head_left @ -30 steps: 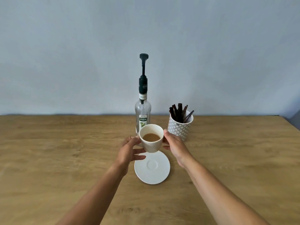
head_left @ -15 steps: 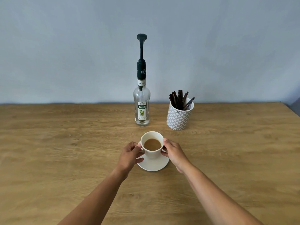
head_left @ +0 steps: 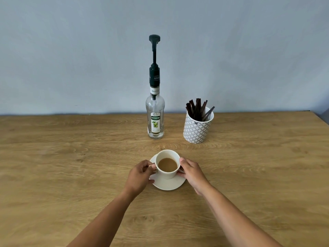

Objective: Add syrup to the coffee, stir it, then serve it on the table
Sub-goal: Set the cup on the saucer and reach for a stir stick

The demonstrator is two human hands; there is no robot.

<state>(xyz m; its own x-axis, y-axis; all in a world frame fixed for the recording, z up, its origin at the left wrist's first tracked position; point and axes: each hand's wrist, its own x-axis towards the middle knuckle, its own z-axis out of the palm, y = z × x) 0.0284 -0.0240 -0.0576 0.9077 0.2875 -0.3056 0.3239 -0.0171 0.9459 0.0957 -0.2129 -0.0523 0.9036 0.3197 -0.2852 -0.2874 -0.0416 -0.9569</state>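
A white cup (head_left: pixel 167 174) of light brown coffee stands on a white saucer (head_left: pixel 168 184) in the middle of the wooden table (head_left: pixel 71 166). My left hand (head_left: pixel 140 175) pinches the cup's handle at its left side. My right hand (head_left: pixel 191 172) curls round the cup's right side, thumb near the rim. Behind the cup stands a clear syrup bottle (head_left: pixel 155 120) with a tall black pump (head_left: pixel 154 50). To the bottle's right, a patterned white mug (head_left: pixel 197 128) holds several dark stir sticks (head_left: pixel 197 109).
A pale blue wall rises right behind the table's far edge. The table's right corner shows at the far right (head_left: pixel 315 116). Bare wood stretches to both sides of the saucer.
The cup came down from the air in front of the bottle onto the saucer, both hands still on it. The view also tilted, so the bottle and mug appear farther off.
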